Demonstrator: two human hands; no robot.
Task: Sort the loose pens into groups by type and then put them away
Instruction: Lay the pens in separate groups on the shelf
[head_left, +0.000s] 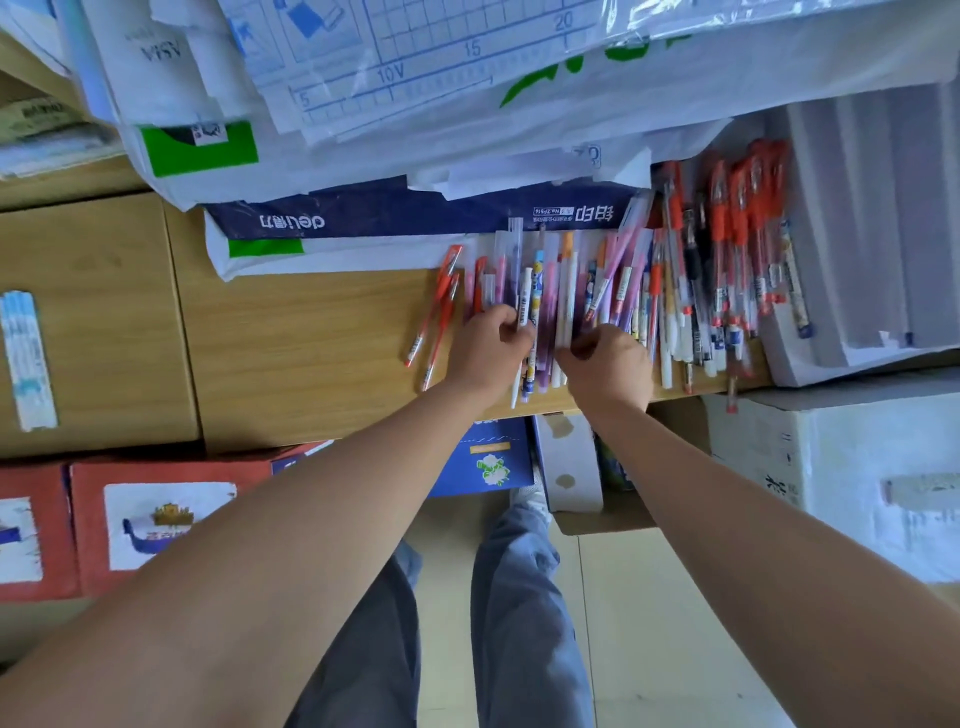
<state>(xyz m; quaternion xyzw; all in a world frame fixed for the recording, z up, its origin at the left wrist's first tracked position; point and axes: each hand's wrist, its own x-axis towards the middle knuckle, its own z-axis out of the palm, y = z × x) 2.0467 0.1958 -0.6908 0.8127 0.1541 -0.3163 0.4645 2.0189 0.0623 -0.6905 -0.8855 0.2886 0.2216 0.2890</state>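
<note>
- Head view looks straight down on a wooden counter (311, 338). The mixed pens (618, 280) lie there side by side in a loose fan, their far ends against a blue paper packet (415, 213).
- The left grip (488, 345), a bare hand, is clamped round a white printed pen (525, 299) at the left part of the fan. The pen's top pokes out above the curled fingers.
- The right grip (608, 364) is curled down over the near ends of the pale pens just beside it. I cannot tell whether it pinches one or only steadies them.
- Two red pens (439, 312) lie on their own to the left of the fan. Many red-sleeved pens (748, 234) lie to the right, partly up on a white stack (857, 234).
- The step in hand looks like drawing one pen out of the fan to join its own kind.
- To do it well, lift the white pen along its length rather than sideways, so its neighbours do not roll.
- Let the right grip press the row flat meanwhile.
- Several pens overhang the near edge of the counter, so a careless sweep could send them to the floor.
</note>
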